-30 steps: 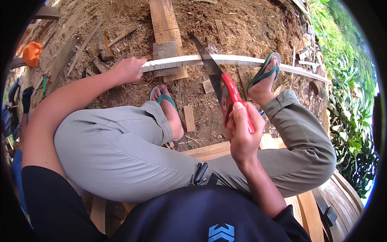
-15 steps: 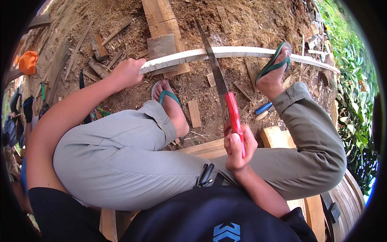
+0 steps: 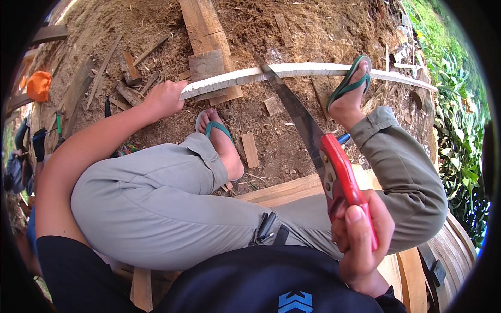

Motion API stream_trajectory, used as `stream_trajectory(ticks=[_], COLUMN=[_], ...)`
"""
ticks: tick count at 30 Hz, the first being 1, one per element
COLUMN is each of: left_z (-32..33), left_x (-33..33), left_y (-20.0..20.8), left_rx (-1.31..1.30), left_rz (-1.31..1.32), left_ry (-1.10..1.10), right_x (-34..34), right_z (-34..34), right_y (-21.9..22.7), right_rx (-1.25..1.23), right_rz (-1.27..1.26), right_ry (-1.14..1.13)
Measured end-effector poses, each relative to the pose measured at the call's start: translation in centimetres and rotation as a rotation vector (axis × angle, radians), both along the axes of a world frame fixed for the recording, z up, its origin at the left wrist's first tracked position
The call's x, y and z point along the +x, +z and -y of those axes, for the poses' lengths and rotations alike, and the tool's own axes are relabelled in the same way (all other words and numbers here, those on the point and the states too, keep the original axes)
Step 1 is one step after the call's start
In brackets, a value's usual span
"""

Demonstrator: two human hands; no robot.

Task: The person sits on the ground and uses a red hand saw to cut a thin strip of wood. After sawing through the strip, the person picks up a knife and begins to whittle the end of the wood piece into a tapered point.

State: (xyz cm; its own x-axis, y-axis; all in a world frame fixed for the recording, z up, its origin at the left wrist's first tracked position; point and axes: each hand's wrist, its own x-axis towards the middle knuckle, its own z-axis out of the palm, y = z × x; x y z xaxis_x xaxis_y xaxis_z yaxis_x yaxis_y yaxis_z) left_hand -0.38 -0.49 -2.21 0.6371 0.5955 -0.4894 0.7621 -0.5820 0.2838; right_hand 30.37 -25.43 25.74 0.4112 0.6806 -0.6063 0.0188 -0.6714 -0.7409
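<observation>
The right hand (image 3: 362, 227) clasps a saw (image 3: 310, 129) pointing forward-left across the sideways wooden strip (image 3: 308, 69) the left hand (image 3: 164, 99) grips, above littered dirt (image 3: 276, 141).

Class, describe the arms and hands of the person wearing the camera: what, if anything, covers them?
The left hand and right hand are bare, with no glove or watch showing. A black short sleeve leaves the left forearm uncovered; only a dark edge of the right sleeve shows.
</observation>
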Motion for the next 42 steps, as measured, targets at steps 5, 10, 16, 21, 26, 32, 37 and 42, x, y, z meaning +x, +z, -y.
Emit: stream_trajectory(ticks=[5, 10, 16, 21, 26, 32, 37, 42], left_z=[0.3, 0.9, 0.7, 0.4, 0.3, 0.7, 0.6, 0.4], left_x=[0.6, 0.4, 0.5, 0.1, 0.5, 0.5, 0.6, 0.9], left_y=[0.0, 0.5, 0.4, 0.1, -0.1, 0.4, 0.4, 0.0], left_rx=[-0.006, -0.046, -0.046, -0.032, -0.044, -0.017, -0.017, -0.021], left_rz=[-0.028, -0.026, -0.022, 0.012, -0.003, -0.040, -0.069, -0.037], left_ry=[0.014, 0.052, 0.047, 0.021, 0.008, 0.042, 0.020, -0.004], right_x=[0.6, -1.5, -0.5, 1.9, 2.3, 1.8, 2.1, 1.9], right_z=[-1.3, 0.7, 6.8, 7.6, 6.7, 7.2, 7.8, 4.6], right_y=[-6.1, -12.5, -7.9, -3.7, -3.2, -4.7, -3.5, 1.4], right_rx=[0.138, 0.294, 0.251, 0.156, 0.188, 0.184, 0.145, -0.008], right_rz=[-0.125, -0.061, 0.178, 0.066, 0.042, -0.007, 0.001, -0.022], right_ry=[-0.133, -0.103, 0.096, 0.001, -0.006, -0.033, 0.022, -0.054])
